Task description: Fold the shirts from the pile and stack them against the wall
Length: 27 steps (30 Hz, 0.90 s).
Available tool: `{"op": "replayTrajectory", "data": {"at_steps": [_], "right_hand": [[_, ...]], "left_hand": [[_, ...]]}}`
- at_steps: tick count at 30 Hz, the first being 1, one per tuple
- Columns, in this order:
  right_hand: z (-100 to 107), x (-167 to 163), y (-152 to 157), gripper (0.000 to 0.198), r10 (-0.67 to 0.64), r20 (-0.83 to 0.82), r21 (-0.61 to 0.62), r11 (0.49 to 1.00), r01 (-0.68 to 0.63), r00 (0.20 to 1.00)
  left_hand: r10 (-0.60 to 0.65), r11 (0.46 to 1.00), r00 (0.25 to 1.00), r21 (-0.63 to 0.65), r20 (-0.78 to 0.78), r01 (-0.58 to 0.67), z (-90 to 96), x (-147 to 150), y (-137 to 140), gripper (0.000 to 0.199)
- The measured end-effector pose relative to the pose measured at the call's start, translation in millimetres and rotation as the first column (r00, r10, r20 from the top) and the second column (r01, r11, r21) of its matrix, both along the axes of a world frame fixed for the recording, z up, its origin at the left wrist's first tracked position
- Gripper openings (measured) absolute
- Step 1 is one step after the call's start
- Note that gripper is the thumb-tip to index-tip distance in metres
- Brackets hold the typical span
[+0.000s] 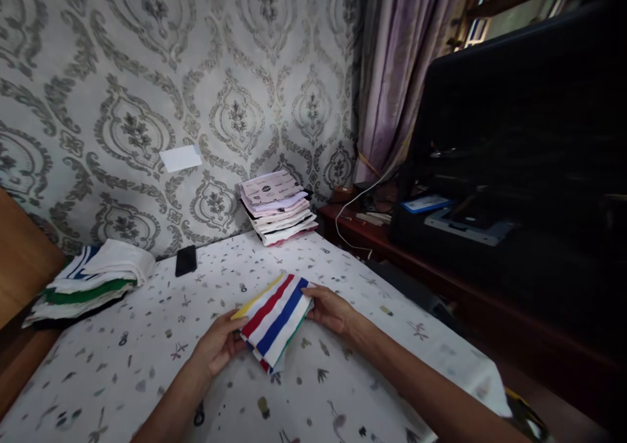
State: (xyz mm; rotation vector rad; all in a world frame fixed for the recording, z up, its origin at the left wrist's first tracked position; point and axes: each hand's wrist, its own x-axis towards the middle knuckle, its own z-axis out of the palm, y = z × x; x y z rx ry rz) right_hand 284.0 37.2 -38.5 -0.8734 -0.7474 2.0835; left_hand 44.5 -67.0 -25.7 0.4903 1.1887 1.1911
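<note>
Yellow-, red- and blue-striped white cloth (pixel 275 320), folded, pinched at nine o'clock by the left hand (pixel 219 342) and at three by the right hand (pixel 332 308), both nearly closed; over patterned sheet (pixel 147 338), contact hard to tell. Ten o'clock: phone (pixel 186 261). Nine: folded pile (pixel 93 283). Twelve: taller stack (pixel 278 208).

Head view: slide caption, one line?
Left hand and right hand hold a folded striped cloth over a patterned sheet, phone beyond.
</note>
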Motion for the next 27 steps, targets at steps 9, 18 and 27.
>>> {"op": "replayTrajectory", "data": {"at_steps": [9,18,27], "right_hand": [[7.6,12.4,10.6,0.024,-0.129,-0.185,-0.099,0.989,0.112,0.974],[-1.6,12.8,32.1,0.032,-0.12,-0.182,-0.098,0.99,0.103,0.976],[74.6,-5.5,140.8,0.028,-0.169,-0.198,0.266,0.939,0.219,0.966]], "left_hand": [[0.02,1.0,1.0,0.021,0.02,-0.02,13.9,24.8,30.2,0.043],[-0.021,0.999,0.998,0.034,-0.054,0.023,6.2,31.5,60.2,0.059],[0.235,0.907,0.93,0.408,-0.282,-0.106,87.0,-0.3,183.1,0.04]]}}
